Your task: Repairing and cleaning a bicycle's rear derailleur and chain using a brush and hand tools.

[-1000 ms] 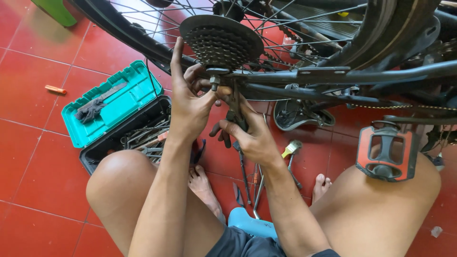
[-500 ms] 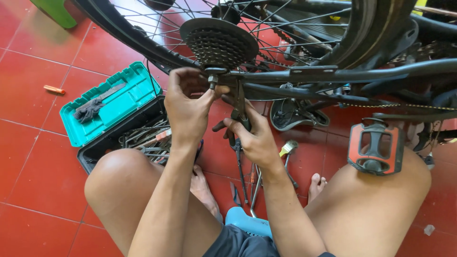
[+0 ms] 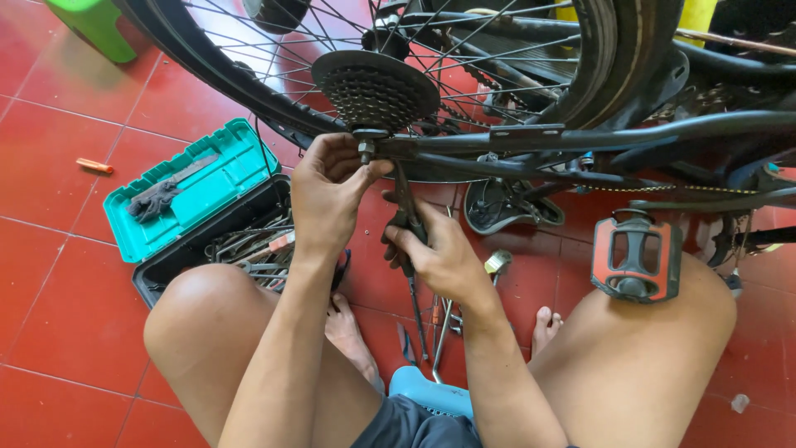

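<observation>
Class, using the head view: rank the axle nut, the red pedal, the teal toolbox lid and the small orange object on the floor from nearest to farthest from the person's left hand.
Measured from the left hand:
1. Axle nut, at its fingertips, under the cog set.
2. Teal toolbox lid, to the left on the floor.
3. Small orange object, far left on the tiles, and red pedal, far right by the knee: too close to call.

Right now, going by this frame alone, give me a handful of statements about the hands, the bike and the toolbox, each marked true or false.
1. The left hand touches the axle nut below the cassette. True.
2. The right hand is empty. False: it grips a dark tool.
3. The teal toolbox is closed. False: its lid is open.
4. The pedal is red and black. True.
</observation>
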